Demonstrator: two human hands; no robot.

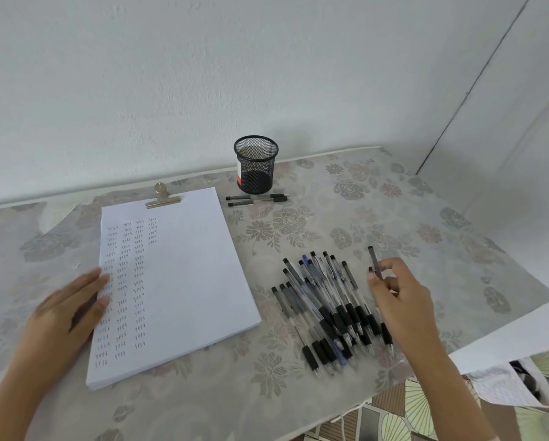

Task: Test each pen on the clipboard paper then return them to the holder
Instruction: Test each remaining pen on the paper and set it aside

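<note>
A thick stack of white paper under a brass clip lies left of centre, its left part filled with columns of small pen marks. My left hand rests flat on the paper's left edge. Right of the paper lies a pile of several black-grip pens. My right hand hovers at the pile's right side, pinching one pen that stands nearly upright. The black mesh holder stands at the back by the wall and looks empty. Two pens lie just in front of it.
The table has a floral cover. Its right edge runs diagonally near my right arm, with patterned floor and a cloth below. A white wall rises directly behind the holder.
</note>
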